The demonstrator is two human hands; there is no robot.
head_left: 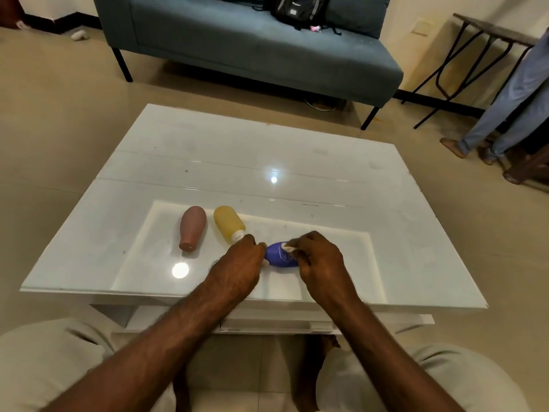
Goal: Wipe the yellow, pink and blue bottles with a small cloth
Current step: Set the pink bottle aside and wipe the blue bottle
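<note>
The blue bottle (278,254) lies on its side near the front of the white glass table (231,162). My left hand (240,264) grips its cap end. My right hand (319,260) pinches a small white cloth (288,247) and presses it on the bottle's upper side. The pink bottle (192,228) lies to the left with its cap toward me. Next to it lies the yellow bottle (228,223), its white cap close to my left knuckles.
A blue sofa (252,43) with a black backpack (298,8) stands beyond the table. At the right, a person's legs (511,99) stand by a black-framed side table (487,31). My knees sit under the table's front edge.
</note>
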